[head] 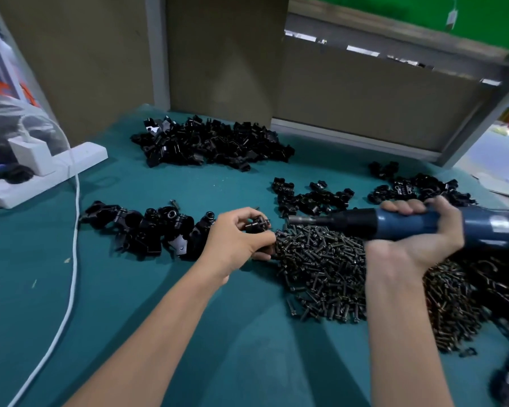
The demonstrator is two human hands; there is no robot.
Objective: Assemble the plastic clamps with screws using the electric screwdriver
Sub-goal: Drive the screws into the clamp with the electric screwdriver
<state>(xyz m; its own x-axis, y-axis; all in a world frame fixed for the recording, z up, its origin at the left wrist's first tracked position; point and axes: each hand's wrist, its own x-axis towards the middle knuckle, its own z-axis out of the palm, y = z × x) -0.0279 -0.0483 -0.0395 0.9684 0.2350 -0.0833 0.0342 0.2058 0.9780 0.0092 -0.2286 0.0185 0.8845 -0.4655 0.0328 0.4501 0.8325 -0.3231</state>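
Note:
My left hand (235, 239) pinches a small black plastic clamp (257, 224) with a screw in it, just left of a big heap of dark screws (329, 268). My right hand (417, 230) grips a blue electric screwdriver (394, 223) held level, its metal bit (300, 220) pointing left toward the clamp with a short gap between them. Behind my left hand lies a row of black clamps (147, 230).
On the teal table (159, 304) lie more black clamp piles at the back (212, 145), the middle (309, 198) and the right (417, 186). A white cable (74, 259) runs down the left side from a white power strip (50, 168). A brown partition stands behind.

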